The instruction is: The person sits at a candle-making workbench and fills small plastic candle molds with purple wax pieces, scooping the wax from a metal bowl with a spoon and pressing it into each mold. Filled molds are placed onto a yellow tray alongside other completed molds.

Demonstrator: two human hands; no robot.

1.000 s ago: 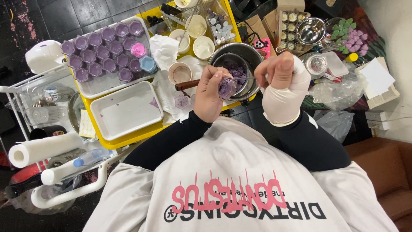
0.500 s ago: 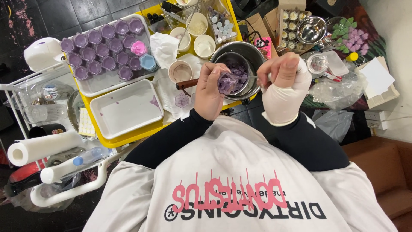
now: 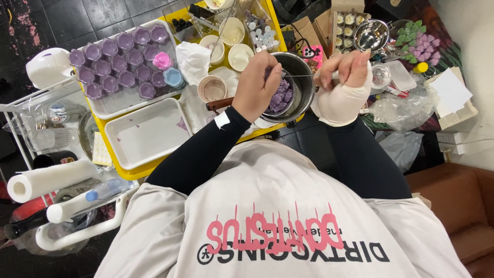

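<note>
Black long sleeves under a pale grey printed T-shirt, left hand point(image 3: 260, 85) bare, right hand point(image 3: 342, 85) in a whitish glove.

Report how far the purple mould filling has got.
Done: many purple-filled moulds sit on the upper white tray. In hand: the left hand and gloved right hand work over the metal pot of purple lumps. Left: the lower white tray holds no moulds.

dark tiled floor point(image 3: 46, 15), brown sofa point(image 3: 453, 211), white wall point(image 3: 468, 31)
</note>
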